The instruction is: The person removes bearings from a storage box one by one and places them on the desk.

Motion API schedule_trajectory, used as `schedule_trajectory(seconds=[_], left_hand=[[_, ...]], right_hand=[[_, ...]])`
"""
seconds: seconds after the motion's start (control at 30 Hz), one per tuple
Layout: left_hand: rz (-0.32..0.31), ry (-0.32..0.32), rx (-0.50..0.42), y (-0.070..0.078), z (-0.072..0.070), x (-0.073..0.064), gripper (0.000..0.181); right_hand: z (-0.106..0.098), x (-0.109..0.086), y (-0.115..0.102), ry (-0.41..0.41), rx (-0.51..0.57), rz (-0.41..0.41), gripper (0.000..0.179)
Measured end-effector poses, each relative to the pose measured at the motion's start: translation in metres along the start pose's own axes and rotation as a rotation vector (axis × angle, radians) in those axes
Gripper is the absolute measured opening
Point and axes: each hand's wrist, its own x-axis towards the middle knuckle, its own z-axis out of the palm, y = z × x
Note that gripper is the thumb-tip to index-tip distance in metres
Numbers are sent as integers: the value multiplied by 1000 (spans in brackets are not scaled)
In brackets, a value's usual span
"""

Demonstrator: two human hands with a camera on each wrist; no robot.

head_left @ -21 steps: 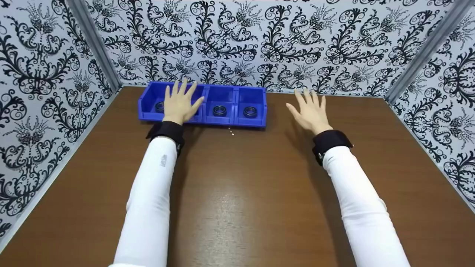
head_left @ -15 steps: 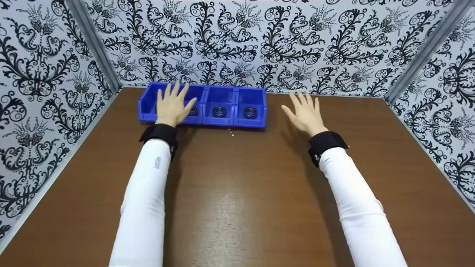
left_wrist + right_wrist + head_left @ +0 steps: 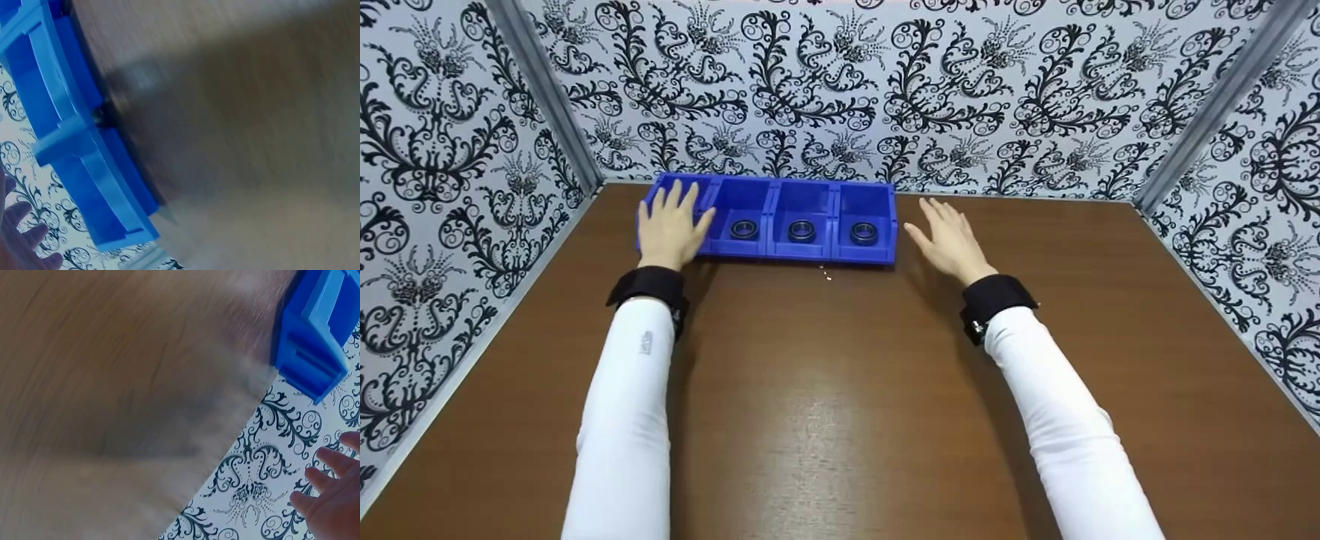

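"Hovering over a brown table (image 3: 825,390) are a person's bare left hand (image 3: 667,232) and right hand (image 3: 952,244), backs upward."

"What are the fingers doing?"

"On the left, they are straight and spread, thumb well out, in front of the leftmost compartment of a blue bin (image 3: 795,253). On the right, they are straight too but only slightly parted, near the bin's right end. Neither hand pinches anything, and I see no contact."

"Why hold them so?"

"My reading is that the flat, empty pose keeps both hands clear of the contents."

"And where is the bin?"

"At the far edge, left of centre, close to a wall (image 3: 825,75) patterned with black scrolls. Its low front faces the person, probably so that what lies inside can be seen and reached."

"How does it look?"

"Smooth, bright blue, apparently plastic: four compartments in a row, with a tall back and thin dividers. Three dark rings, like bearings, lie flat, one to a compartment: the left ring (image 3: 744,237), the middle ring (image 3: 801,239) and the right ring (image 3: 863,242). The dividers presumably serve to keep them apart."

"And the fourth compartment?"

"The left hand screens most of it, so I cannot tell what it holds."
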Motion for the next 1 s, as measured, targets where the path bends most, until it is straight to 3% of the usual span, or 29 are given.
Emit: schedule_trajectory(seconds=[0.4,1.0], left_hand=[[-91,24,-42,-32,-5,-8,65],[-182,32,-87,-63,-11,-10,63]], right_hand=[[21,4,-11,1,81,-27,66],[34,10,-20,37,145,81,63]])
